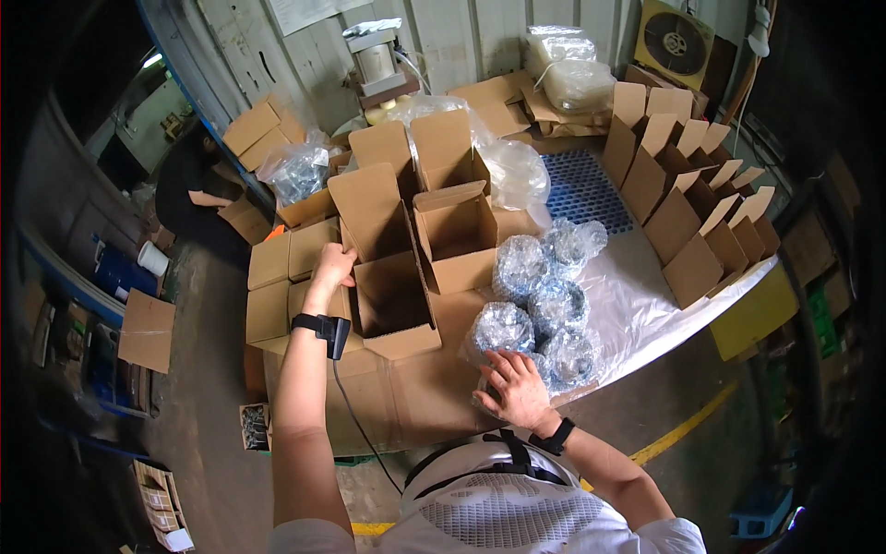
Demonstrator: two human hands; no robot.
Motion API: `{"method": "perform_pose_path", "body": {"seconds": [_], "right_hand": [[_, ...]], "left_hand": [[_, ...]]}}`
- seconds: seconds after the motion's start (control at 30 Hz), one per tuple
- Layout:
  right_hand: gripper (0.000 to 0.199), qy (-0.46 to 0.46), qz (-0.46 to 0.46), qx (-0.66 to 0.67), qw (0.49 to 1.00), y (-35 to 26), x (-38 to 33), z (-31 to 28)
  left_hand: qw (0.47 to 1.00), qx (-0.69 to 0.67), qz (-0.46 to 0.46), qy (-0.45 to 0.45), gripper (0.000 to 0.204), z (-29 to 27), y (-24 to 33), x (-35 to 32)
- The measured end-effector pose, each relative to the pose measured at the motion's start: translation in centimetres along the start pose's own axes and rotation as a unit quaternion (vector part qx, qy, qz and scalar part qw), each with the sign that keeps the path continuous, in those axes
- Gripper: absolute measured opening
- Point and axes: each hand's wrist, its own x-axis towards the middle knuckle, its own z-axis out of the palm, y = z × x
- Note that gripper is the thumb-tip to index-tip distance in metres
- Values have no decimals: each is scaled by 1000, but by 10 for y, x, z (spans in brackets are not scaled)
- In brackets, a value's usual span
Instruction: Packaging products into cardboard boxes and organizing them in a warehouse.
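My left hand [334, 269] is closed at the left rim of an open cardboard box [395, 294], its fingers curled over the edge. That box stands upright with its flaps raised and a dark inside. My right hand [517, 391] has its fingers spread and lies on the near side of a bubble-wrapped round bundle [503, 327]. More bundles in clear bubble wrap [558, 306] stand just beyond it in a cluster. A second open box [455, 235] sits behind and right of the first. Closed boxes [269, 307] are packed to the left of my left hand.
Several open boxes [683, 249] stand in rows at the right of the table. A blue perforated mat [588, 192] and clear plastic sheeting [637, 300] cover part of the tabletop. Clear plastic bags [517, 171] lie behind the boxes. Another person [185, 198] crouches at the far left.
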Motion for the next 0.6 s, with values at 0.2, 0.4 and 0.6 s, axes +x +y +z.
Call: {"method": "perform_pose_path", "body": {"seconds": [0.2,0.4,0.6], "right_hand": [[43,7,4,14,1000,3,1,-3],[41,11,-5,19,1000,4,4,-4],[40,10,4,15,1000,8,4,-3]], "left_hand": [[1000,12,8,25,36,16,11,-1],[998,9,-2,55,43,25,8,1],[948,-316,14,27,81,35,5,-50]]}}
